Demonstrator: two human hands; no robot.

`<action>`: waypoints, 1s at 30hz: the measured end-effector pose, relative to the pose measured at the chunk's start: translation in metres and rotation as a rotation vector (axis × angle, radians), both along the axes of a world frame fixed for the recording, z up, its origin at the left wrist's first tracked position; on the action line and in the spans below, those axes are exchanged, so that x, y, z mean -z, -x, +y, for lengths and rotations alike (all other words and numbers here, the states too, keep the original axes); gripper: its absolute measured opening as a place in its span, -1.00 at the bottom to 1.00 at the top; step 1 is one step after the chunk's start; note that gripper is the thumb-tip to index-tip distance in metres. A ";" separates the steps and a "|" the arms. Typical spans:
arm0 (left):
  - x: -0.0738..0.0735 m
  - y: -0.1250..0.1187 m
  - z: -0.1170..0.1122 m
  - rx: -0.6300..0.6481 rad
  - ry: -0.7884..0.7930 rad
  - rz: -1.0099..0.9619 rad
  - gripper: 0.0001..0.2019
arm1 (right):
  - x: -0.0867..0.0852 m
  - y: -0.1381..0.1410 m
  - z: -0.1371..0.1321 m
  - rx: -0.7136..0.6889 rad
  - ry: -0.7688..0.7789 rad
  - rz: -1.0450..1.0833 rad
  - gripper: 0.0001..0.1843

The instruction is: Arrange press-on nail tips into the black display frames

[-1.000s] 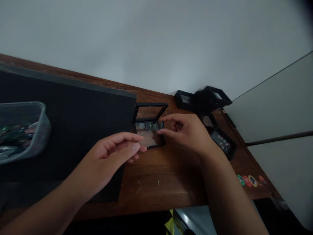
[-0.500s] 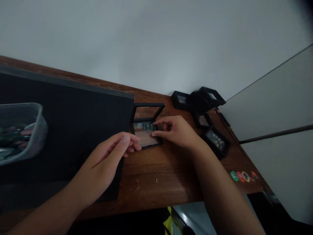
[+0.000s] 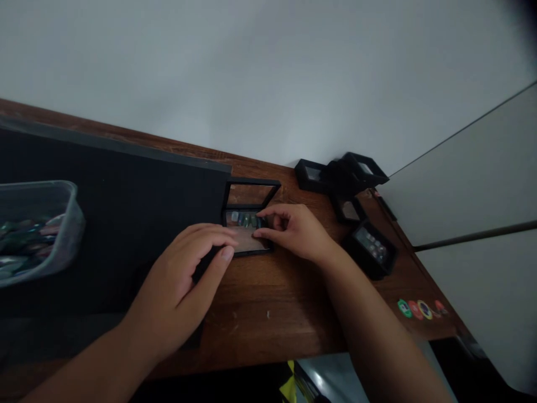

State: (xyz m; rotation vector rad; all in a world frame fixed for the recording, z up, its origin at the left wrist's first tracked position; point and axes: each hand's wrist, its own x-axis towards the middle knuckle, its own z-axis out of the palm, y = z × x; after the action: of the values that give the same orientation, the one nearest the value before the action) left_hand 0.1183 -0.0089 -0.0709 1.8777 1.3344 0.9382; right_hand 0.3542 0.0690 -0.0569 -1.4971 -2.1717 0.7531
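Observation:
A small black display case (image 3: 254, 253) stands with its windowed lid (image 3: 251, 194) raised at the back. Along the back of its clear base lies a row of several small polished stones (image 3: 246, 220), whitish at the left and green towards the right. My right hand (image 3: 293, 229) reaches in from the right, thumb and index finger bent around a dark stone (image 3: 262, 222) at the right end of the row. At the case's front left, my left hand (image 3: 188, 274) has its fingers stretched over the edge and its thumb apart, holding nothing.
At left, a clear plastic tub (image 3: 69, 224) of mixed stones stands on a black mat (image 3: 138, 201). Several black cases (image 3: 312, 173) are piled at the back right, and one case (image 3: 371, 249) holds pale stones. Coloured round badges (image 3: 405, 308) lie at the table's right.
My left hand's fingers have straightened over the case, and its thumb has moved away from them. My right hand has shifted slightly left and down along with the case.

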 end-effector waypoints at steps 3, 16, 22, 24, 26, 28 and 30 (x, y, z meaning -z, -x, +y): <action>0.004 -0.002 0.003 0.042 -0.049 0.150 -0.66 | -0.004 -0.002 -0.001 -0.004 -0.021 -0.019 -0.67; 0.015 -0.002 0.005 0.118 -0.089 0.385 -0.57 | -0.002 -0.002 -0.003 -0.028 0.132 0.034 -0.61; 0.014 -0.001 0.006 0.123 -0.079 0.382 -0.59 | -0.003 -0.002 -0.003 -0.021 0.080 0.007 -0.64; 0.015 -0.001 0.005 0.125 -0.088 0.392 -0.59 | -0.004 -0.003 -0.003 -0.021 0.055 -0.004 -0.66; 0.016 0.000 0.005 0.126 -0.090 0.403 -0.59 | -0.005 -0.005 -0.003 -0.009 0.023 -0.021 -0.67; 0.018 0.000 0.005 0.134 -0.100 0.414 -0.59 | -0.005 -0.006 -0.002 0.017 -0.005 -0.036 -0.67; 0.020 0.000 0.005 0.132 -0.124 0.427 -0.60 | -0.003 -0.007 -0.001 0.046 -0.021 -0.030 -0.65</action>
State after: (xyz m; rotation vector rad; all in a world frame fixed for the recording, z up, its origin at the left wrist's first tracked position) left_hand 0.1179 -0.0034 -0.0912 2.3234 1.3921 0.5821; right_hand 0.3608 0.0685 -0.0534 -1.5521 -2.1522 0.6941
